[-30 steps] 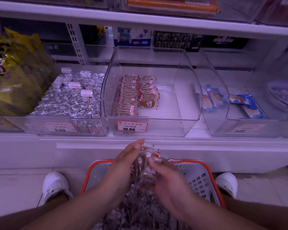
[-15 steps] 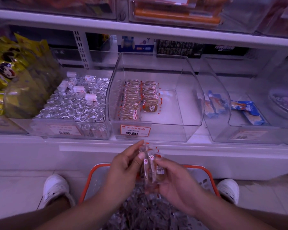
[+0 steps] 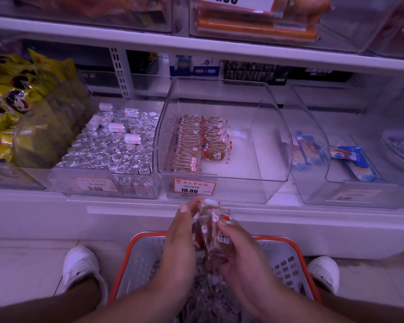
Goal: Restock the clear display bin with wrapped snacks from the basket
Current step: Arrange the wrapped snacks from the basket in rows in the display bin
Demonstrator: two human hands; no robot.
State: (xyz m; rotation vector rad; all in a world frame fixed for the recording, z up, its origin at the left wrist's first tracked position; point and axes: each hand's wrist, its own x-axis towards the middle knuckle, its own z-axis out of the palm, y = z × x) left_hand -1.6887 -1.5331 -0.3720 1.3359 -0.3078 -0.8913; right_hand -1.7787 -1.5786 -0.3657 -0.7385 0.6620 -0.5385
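A small stack of clear-wrapped brown snacks (image 3: 211, 227) with red and white marks is held upright between my left hand (image 3: 179, 238) and my right hand (image 3: 240, 248), just above the basket (image 3: 138, 250). The grey basket has an orange rim and is full of more wrapped snacks (image 3: 208, 297). Ahead on the shelf stands the clear display bin (image 3: 261, 145) with a 10.80 price tag. Two rows of the same snacks (image 3: 196, 141) stand in its left half; its right half is bare.
A bin of silver foil sweets (image 3: 112, 145) sits left of the display bin, with yellow bags (image 3: 7, 106) further left. Right of it are clear bins with blue packets (image 3: 350, 162). My white shoes (image 3: 79, 269) flank the basket on the tiled floor. A shelf hangs above.
Both hands have lifted the stack of snacks a little higher out of the basket and squared it upright. The view has shifted closer to the shelf.
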